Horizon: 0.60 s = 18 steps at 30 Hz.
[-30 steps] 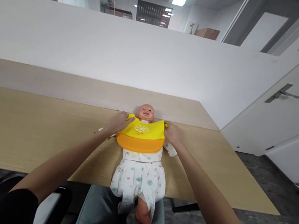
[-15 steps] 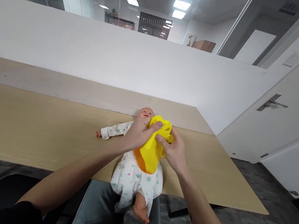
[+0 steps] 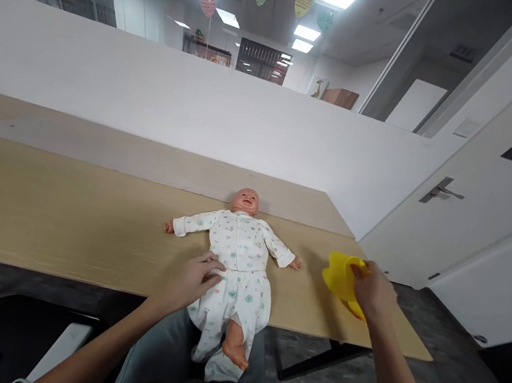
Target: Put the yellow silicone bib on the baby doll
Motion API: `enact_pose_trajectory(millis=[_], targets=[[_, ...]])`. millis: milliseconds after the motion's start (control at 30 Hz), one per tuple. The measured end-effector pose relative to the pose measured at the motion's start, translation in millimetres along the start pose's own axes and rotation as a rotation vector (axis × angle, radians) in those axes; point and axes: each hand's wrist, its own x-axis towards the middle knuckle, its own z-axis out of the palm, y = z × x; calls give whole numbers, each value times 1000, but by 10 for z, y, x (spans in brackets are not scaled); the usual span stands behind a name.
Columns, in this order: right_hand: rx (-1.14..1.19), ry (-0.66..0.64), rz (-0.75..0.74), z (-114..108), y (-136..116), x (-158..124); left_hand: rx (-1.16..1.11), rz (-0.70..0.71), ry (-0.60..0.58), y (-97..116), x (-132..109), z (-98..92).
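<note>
A baby doll [image 3: 240, 241] in a white patterned top and trousers lies face up, its arms spread on the table. Its legs hang over the front edge onto my lap, and one bare foot shows. My left hand [image 3: 195, 280] is at the doll's waist, fingers loosely bent and apart, holding nothing; whether the fingertips touch the cloth I cannot tell. Out to the right, my right hand [image 3: 374, 293] grips a yellow bib [image 3: 340, 276] with an orange part at its lower edge. The bib is just above the table, and my fingers partly hide it.
The wooden table [image 3: 60, 203] runs along a white wall [image 3: 178, 95] with a window above. To the right stands a white door [image 3: 472, 229] with a metal handle. A black chair [image 3: 13, 333] is at lower left, its seat close to my left arm.
The bib has moved from above the doll's chest to the far right in my right hand. My left hand has let go of it and dropped to the doll's waist.
</note>
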Motion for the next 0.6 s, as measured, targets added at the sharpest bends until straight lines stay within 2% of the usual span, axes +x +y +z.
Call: enact_pose_trajectory(millis=[133, 200, 300, 400, 467, 500, 600], targets=[[-108, -290, -116, 211, -106, -86, 62, -8, 26, -6, 19, 47], [-132, -356, -137, 198, -161, -147, 89, 3, 4, 11, 44, 43], [-155, -292, -111, 36, -280, -264, 105, 6, -32, 60, 87, 24], [-136, -103, -158, -175, -501, -468, 114, -24, -43, 101, 124, 6], [18, 21, -277, -266, -709, -669, 105, -48, -51, 118, 136, -7], [144, 27, -349, -285, -823, -781, 97, -52, -62, 127, 139, -17], [553, -240, -621, -249, -1153, -1100, 65, -12, -124, 173, 136, -75]])
